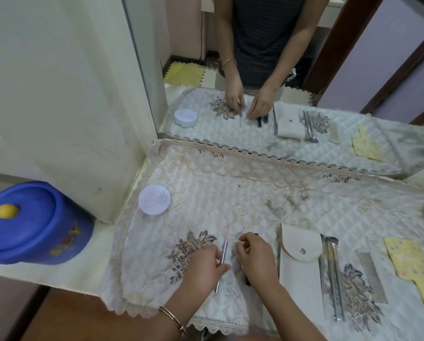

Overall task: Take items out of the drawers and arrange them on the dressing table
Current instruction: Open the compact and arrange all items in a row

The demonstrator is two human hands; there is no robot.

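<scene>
Two hands are hovering low over the worktop (230, 180). The left hand (206, 267) is pinching one thin silver tool (222, 255), its pink tip pointing away. The right hand (255, 257) is curling over dark items (248, 282) that are mostly hidden, so I cannot tell its grip. One pouch (299, 271), one brush pack (332, 274), one comb (373, 275) and one yellow mirror (410, 262) are lying rightward. One round case (154, 199) is sitting left.

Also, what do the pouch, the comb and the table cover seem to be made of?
Pouch: likely cream fabric or faux leather, matte, with a shiny metal-looking snap.
Comb: probably metal, grey with a dull sheen, fine teeth.
Cover: quilted cloth, by its stitched diamonds and lace edge.
</scene>
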